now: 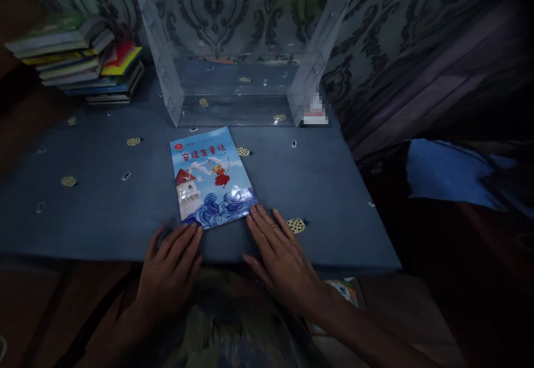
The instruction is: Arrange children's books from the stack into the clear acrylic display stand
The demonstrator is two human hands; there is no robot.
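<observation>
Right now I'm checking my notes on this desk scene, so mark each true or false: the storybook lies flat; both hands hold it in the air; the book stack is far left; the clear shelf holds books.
1. The storybook lies flat on the blue tablecloth. True.
2. The left hand and right hand hold it in the air. False: both rest flat, fingertips at its near edge.
3. The book stack is far left. True.
4. The clear acrylic shelf holds books. False: no books show in it.

Glossy paper book (211,176), matt cloth tablecloth (104,201)
</observation>
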